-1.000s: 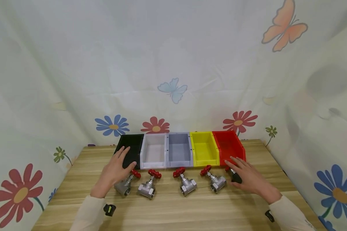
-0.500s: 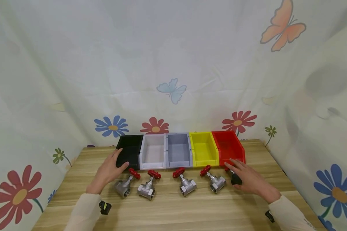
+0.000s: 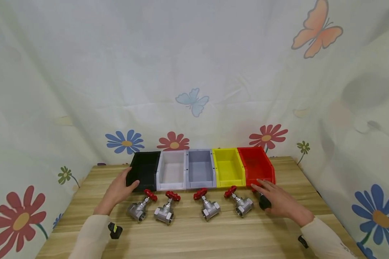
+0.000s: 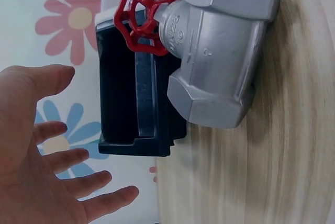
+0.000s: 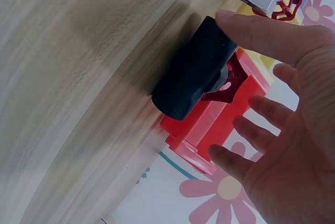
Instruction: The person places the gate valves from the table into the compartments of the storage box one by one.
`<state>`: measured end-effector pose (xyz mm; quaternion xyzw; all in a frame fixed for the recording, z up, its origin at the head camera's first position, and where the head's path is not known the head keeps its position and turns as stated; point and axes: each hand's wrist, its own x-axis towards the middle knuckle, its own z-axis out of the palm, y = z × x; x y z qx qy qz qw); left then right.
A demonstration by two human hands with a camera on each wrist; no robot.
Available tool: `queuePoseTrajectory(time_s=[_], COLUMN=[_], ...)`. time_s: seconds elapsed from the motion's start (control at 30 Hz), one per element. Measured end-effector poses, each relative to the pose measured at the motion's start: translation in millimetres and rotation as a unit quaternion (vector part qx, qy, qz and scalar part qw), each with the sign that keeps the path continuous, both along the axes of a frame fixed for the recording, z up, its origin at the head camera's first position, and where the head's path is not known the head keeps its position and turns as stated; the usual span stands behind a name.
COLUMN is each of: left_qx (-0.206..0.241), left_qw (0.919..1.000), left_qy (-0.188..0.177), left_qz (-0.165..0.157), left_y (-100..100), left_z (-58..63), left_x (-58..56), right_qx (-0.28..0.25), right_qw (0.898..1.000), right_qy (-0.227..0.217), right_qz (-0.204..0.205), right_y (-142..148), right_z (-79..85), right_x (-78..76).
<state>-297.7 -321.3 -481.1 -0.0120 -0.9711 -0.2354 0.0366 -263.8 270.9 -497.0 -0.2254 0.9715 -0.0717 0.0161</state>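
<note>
My left hand [image 3: 116, 190] is at the left side of the black bin [image 3: 146, 169], fingers spread and holding nothing. Nearest to it lies a silver valve with a red handwheel [image 3: 137, 210], large in the left wrist view, where the spread left hand [image 4: 42, 156] shows at the left. My right hand [image 3: 280, 201] hovers with loosely spread fingers by a valve with a black body [image 5: 193, 69] and red handwheel. The thumb tip overlaps one end of that valve in the right wrist view. In the head view the hand partly hides it, in front of the red bin [image 3: 256, 163].
White [image 3: 172, 171], grey [image 3: 201, 169] and yellow bins [image 3: 229, 167] stand in a row between the black and red ones. More silver valves with red handwheels lie before them, such as the middle valve [image 3: 210, 208]. A flowered curtain [image 3: 194, 64] rises behind the wooden table [image 3: 188, 241].
The left hand has drawn left and slightly toward me, from over the black bin to its left side. My right hand has barely moved; the bins and valves keep their places.
</note>
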Motion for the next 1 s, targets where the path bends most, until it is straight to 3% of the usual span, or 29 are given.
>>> queuePoseTrajectory(time_s=[0.27, 0.6, 1.0], left_qx=[0.019, 0.045, 0.111], left_qw=[0.9992, 0.9986, 0.9938], left_qy=[0.030, 0.024, -0.010], left_qz=[-0.019, -0.017, -0.007], left_y=[-11.0, -18.1, -20.4], left_z=[-10.5, -18.2, -19.2], left_x=[-4.4, -8.6, -11.1], right_qx=[0.006, 0.009, 0.013], right_qw=[1.000, 1.000, 0.999], right_qy=[-0.021, -0.026, -0.037], right_qz=[-0.005, -0.005, -0.002], right_y=[-0.5, -1.2, -1.4], right_z=[-2.0, -2.9, -7.3], right_x=[-3.9, -5.1, -9.7])
